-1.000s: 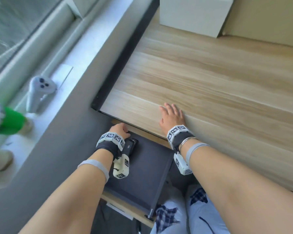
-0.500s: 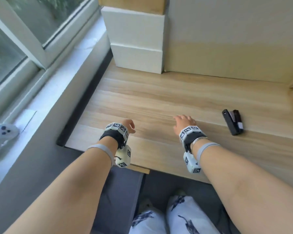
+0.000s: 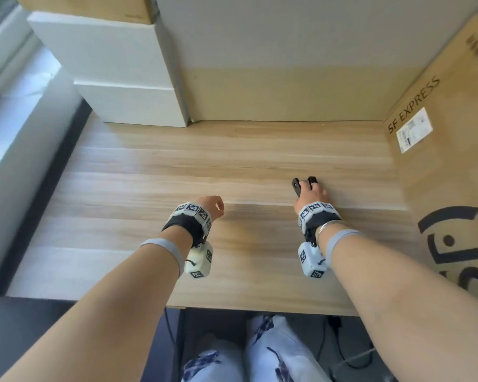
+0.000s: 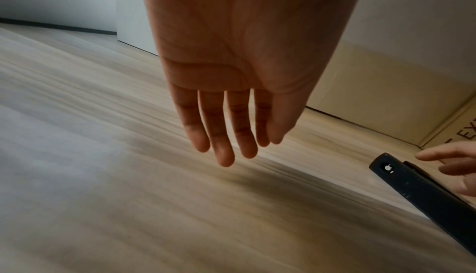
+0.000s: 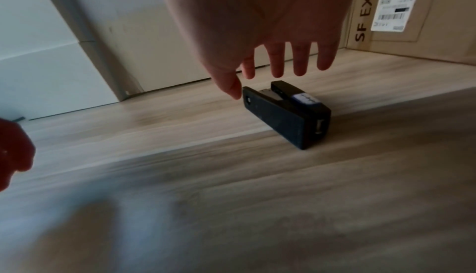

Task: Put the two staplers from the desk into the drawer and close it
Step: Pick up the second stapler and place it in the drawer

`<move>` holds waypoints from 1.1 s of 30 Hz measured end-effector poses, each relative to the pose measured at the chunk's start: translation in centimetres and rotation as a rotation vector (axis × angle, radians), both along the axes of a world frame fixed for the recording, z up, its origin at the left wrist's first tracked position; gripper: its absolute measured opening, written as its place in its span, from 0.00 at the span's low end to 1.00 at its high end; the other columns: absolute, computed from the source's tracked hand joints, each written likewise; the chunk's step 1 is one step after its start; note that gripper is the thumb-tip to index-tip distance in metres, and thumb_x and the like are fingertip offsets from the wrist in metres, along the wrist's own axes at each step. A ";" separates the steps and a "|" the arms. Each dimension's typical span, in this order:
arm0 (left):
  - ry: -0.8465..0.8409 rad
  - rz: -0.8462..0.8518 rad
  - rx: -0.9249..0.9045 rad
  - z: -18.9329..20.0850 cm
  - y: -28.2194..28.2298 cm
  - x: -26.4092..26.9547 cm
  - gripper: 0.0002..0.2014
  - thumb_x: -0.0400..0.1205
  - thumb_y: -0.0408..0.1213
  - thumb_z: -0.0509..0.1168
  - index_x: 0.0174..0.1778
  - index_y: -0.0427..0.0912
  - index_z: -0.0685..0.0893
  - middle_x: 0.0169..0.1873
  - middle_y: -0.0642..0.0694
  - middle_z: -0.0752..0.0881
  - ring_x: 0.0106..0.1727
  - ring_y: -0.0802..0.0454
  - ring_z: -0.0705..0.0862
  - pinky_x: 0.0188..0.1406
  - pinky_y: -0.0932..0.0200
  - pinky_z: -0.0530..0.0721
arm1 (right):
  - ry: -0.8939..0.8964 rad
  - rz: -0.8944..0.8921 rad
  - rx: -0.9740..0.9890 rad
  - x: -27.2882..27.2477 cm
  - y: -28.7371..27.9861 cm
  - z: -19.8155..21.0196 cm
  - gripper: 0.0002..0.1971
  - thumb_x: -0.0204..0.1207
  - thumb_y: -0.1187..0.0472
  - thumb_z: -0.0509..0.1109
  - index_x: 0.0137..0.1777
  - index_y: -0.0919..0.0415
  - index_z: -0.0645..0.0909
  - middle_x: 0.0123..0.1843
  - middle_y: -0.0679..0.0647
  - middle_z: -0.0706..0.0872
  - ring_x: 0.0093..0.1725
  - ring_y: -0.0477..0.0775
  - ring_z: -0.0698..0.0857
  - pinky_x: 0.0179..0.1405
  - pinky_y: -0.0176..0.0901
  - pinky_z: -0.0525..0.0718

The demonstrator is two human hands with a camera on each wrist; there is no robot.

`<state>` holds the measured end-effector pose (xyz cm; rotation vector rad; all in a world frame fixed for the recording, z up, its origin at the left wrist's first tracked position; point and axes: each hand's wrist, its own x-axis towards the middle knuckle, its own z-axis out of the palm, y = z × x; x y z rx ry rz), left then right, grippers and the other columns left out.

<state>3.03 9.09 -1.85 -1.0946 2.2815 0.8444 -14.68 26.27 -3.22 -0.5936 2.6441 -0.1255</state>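
A black stapler [image 3: 296, 188] lies on the wooden desk [image 3: 232, 161], right of the middle. In the right wrist view the stapler [image 5: 285, 118] shows a blue-white label on top. My right hand [image 3: 311, 193] hovers just over it with fingers spread and straight. Its thumb tip is at the stapler's front end, and I cannot tell whether it touches. My left hand [image 3: 213, 206] hangs above the bare desk to the left, holding nothing; its fingers [image 4: 224, 155] point down, relaxed. The drawer and a second stapler are out of view.
Two white boxes [image 3: 122, 86] are stacked at the back left. A beige panel [image 3: 273, 86] closes the back. A large cardboard "SF EXPRESS" box [image 3: 453, 166] walls the right side. A window sill [image 3: 17, 106] runs along the left. My knees show below the desk's front edge.
The view has lifted from the open drawer to the desk top. My left hand came up from a black stapler in the drawer. My right hand moved right, onto the desk's stapler.
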 end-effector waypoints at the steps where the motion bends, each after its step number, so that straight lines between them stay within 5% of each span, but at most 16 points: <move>1: 0.003 0.007 -0.003 -0.1 0.2 -0.4 0.12 0.81 0.35 0.61 0.58 0.38 0.82 0.58 0.38 0.88 0.52 0.42 0.87 0.58 0.51 0.83 | -0.015 -0.034 -0.001 -0.5 0.1 -0.4 0.28 0.79 0.65 0.62 0.79 0.52 0.62 0.79 0.62 0.66 0.76 0.66 0.67 0.72 0.55 0.70; 8: -0.019 0.057 0.022 -1.7 0.8 -1.2 0.11 0.81 0.35 0.59 0.56 0.39 0.82 0.40 0.44 0.84 0.41 0.48 0.82 0.36 0.60 0.78 | -0.120 -0.300 -0.073 -2.6 0.0 -2.9 0.42 0.79 0.63 0.67 0.85 0.53 0.43 0.69 0.68 0.78 0.66 0.69 0.81 0.67 0.59 0.78; 12: -0.030 0.081 0.025 -1.5 0.6 -0.8 0.11 0.81 0.35 0.59 0.56 0.39 0.82 0.39 0.45 0.84 0.41 0.48 0.82 0.43 0.59 0.78 | -0.185 -0.329 -0.166 -3.0 -0.4 -2.7 0.32 0.84 0.64 0.59 0.84 0.59 0.48 0.74 0.70 0.73 0.71 0.70 0.77 0.67 0.58 0.76; 15: -0.027 0.087 0.031 -1.0 0.4 -0.6 0.13 0.81 0.35 0.59 0.58 0.38 0.82 0.40 0.43 0.85 0.41 0.48 0.83 0.34 0.61 0.77 | -0.193 -0.275 -0.091 -2.9 -1.1 -2.0 0.38 0.80 0.65 0.67 0.83 0.64 0.48 0.73 0.67 0.74 0.70 0.65 0.79 0.66 0.55 0.78; 20: 0.026 0.131 0.080 0.1 0.1 -0.4 0.13 0.82 0.34 0.59 0.60 0.36 0.82 0.51 0.39 0.89 0.43 0.49 0.83 0.28 0.66 0.75 | -0.140 -0.033 0.008 0.1 -2.4 -0.3 0.34 0.71 0.57 0.76 0.73 0.68 0.67 0.72 0.65 0.71 0.71 0.67 0.75 0.68 0.52 0.76; 26: 0.130 0.205 0.232 1.3 0.2 1.1 0.17 0.84 0.35 0.58 0.66 0.33 0.80 0.62 0.37 0.87 0.44 0.49 0.84 0.32 0.69 0.77 | -0.238 0.086 -0.159 5.8 -5.1 1.1 0.34 0.67 0.59 0.79 0.69 0.64 0.65 0.67 0.64 0.74 0.61 0.68 0.83 0.57 0.53 0.83; 33: 0.281 0.485 0.470 2.7 -0.1 5.8 0.21 0.85 0.44 0.57 0.70 0.34 0.77 0.67 0.39 0.83 0.61 0.46 0.83 0.49 0.62 0.81 | -0.307 0.270 -0.198 13.6 -7.9 1.7 0.35 0.68 0.57 0.78 0.69 0.62 0.60 0.57 0.64 0.87 0.52 0.66 0.88 0.50 0.53 0.86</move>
